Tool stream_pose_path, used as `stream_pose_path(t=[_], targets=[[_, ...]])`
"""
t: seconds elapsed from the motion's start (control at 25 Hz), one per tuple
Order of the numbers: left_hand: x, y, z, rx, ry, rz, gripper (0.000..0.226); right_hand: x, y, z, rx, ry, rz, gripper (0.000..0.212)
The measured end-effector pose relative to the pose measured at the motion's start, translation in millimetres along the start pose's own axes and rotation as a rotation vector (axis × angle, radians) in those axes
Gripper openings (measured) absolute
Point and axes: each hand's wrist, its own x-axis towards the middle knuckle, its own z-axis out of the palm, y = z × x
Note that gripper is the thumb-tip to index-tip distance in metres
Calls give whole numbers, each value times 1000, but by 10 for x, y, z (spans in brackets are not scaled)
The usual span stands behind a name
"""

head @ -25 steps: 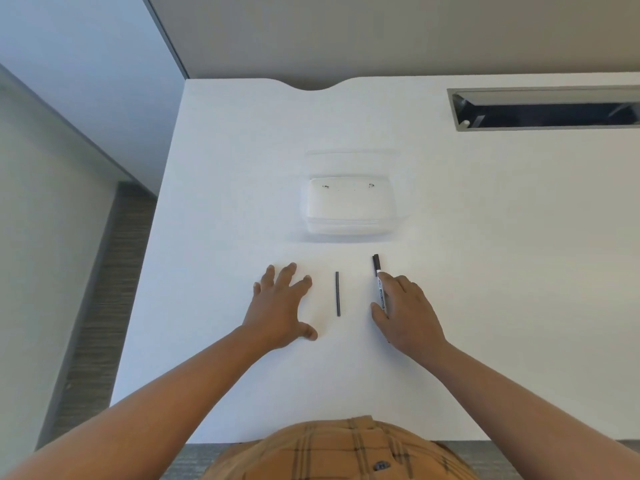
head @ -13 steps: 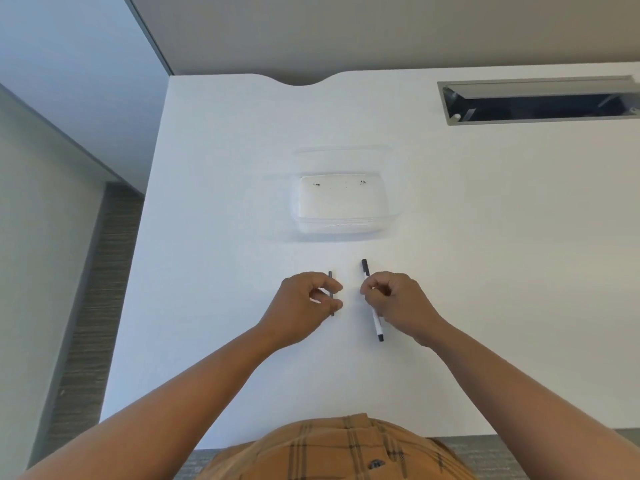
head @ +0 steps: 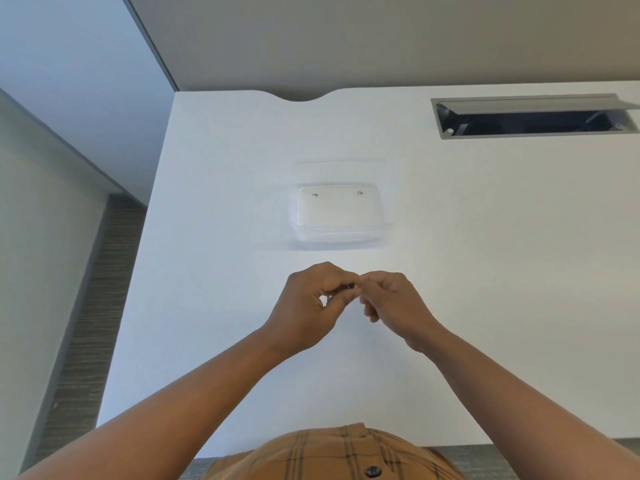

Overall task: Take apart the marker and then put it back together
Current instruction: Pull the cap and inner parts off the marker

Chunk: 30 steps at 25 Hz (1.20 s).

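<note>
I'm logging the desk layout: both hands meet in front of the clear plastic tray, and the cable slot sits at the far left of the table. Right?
Not quite. The cable slot sits at the far right of the table, as the head view shows. The rest holds: left hand and right hand meet in front of the clear plastic tray.

We can read no text, label, brand or number anywhere, and the two small dark marks on the clear plastic container are too small to make out.
</note>
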Motion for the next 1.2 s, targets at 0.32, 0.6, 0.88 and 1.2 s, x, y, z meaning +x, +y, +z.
stream_pose_path(t=[0.32, 0.6, 0.88, 1.2], targets=[[15, -83, -41, -235, 49, -355, 23, -30, 18, 96, -226, -46, -311, 14], [-7, -150, -113, -101, -14, -337, 22, -41, 18, 60, -363, -110, -383, 22], [-21, -207, -181, 75, -168, -285, 26, -2, 2, 37, -666, -40, -425, 29], [-11, -113, -256, 228, -344, -229, 26, -51, -45, 38, -759, -57, -394, 33]])
